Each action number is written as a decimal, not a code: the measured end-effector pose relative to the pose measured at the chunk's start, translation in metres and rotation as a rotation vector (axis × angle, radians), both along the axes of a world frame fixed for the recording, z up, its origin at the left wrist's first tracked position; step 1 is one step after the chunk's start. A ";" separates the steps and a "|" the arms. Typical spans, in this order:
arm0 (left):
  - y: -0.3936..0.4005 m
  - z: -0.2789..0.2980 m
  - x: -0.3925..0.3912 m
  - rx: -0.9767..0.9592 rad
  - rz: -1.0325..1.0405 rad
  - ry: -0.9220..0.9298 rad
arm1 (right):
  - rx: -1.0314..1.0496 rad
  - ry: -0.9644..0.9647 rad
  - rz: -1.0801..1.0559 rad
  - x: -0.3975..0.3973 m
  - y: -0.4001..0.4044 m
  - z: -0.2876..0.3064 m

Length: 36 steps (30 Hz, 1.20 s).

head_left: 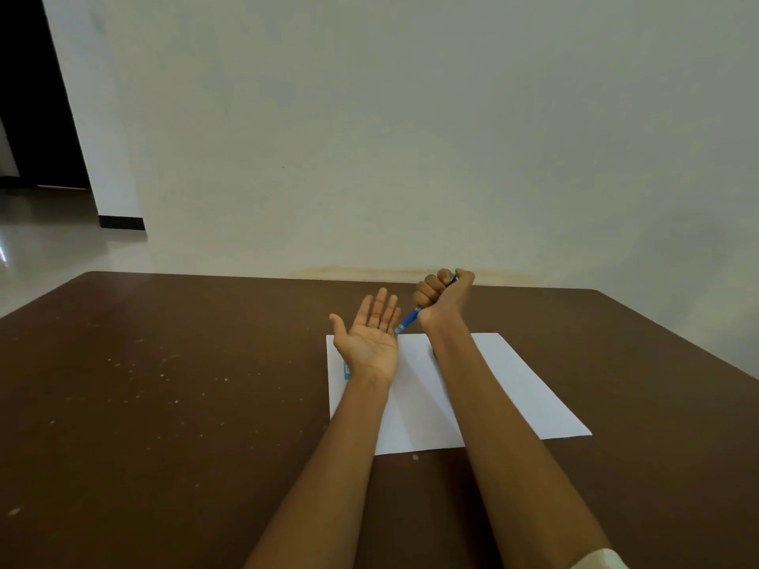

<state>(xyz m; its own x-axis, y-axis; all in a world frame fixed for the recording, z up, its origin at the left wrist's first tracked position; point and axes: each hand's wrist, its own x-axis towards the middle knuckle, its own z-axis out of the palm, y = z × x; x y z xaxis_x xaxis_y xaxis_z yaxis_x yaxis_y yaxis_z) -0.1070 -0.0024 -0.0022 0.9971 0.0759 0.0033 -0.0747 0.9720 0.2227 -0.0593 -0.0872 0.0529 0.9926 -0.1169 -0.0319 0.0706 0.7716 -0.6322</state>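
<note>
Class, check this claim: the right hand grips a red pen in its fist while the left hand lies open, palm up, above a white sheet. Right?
Wrong colour: the head view shows the pen is blue, not red. The right hand grips it in its fist; the left hand is open, palm up, above the white sheet.

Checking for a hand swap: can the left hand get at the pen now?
Probably yes: the left hand is open, palm up, and the pen sticks out of the right hand right beside it, with nothing between.
</note>
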 end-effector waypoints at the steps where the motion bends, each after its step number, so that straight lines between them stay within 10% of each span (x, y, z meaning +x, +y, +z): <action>1: 0.000 0.000 0.000 0.002 0.000 0.000 | 0.007 -0.006 0.004 0.000 0.000 0.001; 36: 0.001 -0.001 0.003 0.005 -0.033 -0.090 | -0.001 -0.029 -0.018 0.004 -0.004 0.000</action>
<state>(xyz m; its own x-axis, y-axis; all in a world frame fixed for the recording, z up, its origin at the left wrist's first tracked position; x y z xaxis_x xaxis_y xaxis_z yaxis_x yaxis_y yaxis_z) -0.1040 -0.0017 -0.0028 0.9947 0.0430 0.0935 -0.0629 0.9731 0.2216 -0.0557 -0.0910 0.0527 0.9908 -0.1351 -0.0025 0.1033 0.7693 -0.6305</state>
